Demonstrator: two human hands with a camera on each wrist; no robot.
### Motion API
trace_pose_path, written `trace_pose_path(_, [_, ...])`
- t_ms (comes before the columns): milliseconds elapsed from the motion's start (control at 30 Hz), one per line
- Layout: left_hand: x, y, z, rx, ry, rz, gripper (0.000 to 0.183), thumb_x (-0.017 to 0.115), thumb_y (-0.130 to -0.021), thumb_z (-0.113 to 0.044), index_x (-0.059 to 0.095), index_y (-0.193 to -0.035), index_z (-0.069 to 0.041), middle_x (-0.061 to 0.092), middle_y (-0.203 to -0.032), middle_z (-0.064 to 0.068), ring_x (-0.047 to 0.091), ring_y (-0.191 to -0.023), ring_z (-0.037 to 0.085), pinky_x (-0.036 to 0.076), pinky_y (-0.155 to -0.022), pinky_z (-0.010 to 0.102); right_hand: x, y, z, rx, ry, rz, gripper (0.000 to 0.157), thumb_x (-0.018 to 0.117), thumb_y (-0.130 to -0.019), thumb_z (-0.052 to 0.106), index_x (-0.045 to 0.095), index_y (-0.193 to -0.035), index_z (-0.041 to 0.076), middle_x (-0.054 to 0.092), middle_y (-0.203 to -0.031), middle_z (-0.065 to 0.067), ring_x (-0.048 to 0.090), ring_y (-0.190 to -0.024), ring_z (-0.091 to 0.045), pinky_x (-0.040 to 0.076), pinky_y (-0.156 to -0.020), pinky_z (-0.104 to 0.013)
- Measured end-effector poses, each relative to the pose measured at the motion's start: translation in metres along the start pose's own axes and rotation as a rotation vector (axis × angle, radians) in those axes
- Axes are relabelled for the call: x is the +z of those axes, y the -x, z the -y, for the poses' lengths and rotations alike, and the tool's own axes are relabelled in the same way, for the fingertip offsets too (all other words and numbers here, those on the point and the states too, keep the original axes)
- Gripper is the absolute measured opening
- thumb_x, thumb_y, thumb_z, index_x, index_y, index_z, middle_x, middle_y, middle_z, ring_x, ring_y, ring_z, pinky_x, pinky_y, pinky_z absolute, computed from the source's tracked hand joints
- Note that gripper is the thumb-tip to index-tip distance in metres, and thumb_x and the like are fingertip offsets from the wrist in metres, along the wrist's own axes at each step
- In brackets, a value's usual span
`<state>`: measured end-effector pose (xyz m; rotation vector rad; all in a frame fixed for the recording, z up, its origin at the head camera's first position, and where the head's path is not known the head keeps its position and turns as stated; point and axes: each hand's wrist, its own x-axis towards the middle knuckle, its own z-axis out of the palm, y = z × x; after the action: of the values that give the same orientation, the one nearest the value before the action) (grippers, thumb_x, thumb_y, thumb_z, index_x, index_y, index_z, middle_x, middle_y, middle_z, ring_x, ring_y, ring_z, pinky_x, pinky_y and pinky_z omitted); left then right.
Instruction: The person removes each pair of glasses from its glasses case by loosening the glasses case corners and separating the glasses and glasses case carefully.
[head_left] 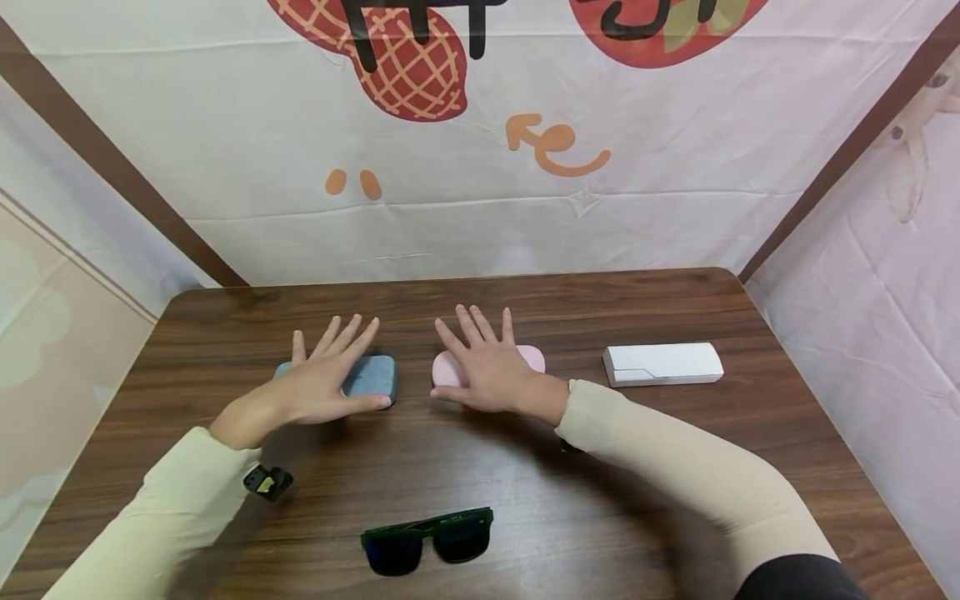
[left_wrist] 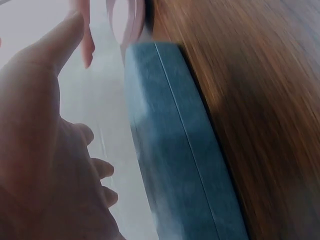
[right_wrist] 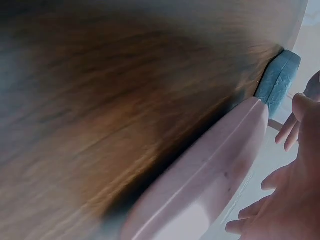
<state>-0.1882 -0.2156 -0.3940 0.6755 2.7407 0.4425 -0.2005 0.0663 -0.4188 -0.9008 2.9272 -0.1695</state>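
My left hand (head_left: 318, 385) is spread flat above a blue glasses case (head_left: 377, 375), covering part of it in the head view. The left wrist view shows a gap between the palm and the case's top, with a seam along its side. Over a rounded pink glasses case (head_left: 447, 369), my right hand (head_left: 491, 371) likewise has its fingers straight and spread. In the right wrist view that hand appears apart from the pink case (right_wrist: 200, 172). Nothing is held by either hand. Dark sunglasses with green-black frames (head_left: 429, 540) lie at the table's near side, lenses toward me.
A long white case (head_left: 663, 365) lies to the right of the pink one. All of these stand on a brown wood-grain table (head_left: 300, 533). A white printed cloth (head_left: 480, 233) hangs behind the table's far edge, and pale cloth hangs at both sides.
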Motion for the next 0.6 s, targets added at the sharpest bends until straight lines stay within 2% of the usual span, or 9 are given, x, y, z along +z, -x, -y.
trace_pose_path(233, [0.007, -0.013, -0.011, 0.019, -0.031, 0.013, 0.105, 0.063, -0.093, -0.063, -0.003, -0.165, -0.022, -0.003, -0.169, 0.019, -0.007, -0.152, 0.046, -0.015, -0.104, 0.079, 0.003, 0.007, -0.012, 0.004, 0.0, -0.009, 0.1, 0.051, -0.092, 0.074, 0.014, -0.165, 0.016, 0.007, -0.168, -0.021, 0.01, -0.154, -0.038, 0.002, -0.114, -0.073])
trace_pose_path(600, [0.015, -0.029, -0.024, 0.05, -0.058, 0.025, 0.106, 0.063, -0.093, -0.063, -0.001, -0.165, -0.02, -0.002, -0.169, 0.018, -0.007, -0.153, 0.044, -0.014, -0.107, 0.076, 0.0, 0.018, -0.027, 0.006, -0.021, 0.004, 0.1, 0.048, -0.094, 0.074, 0.009, -0.165, 0.016, 0.002, -0.168, -0.02, 0.009, -0.154, -0.039, -0.001, -0.113, -0.074])
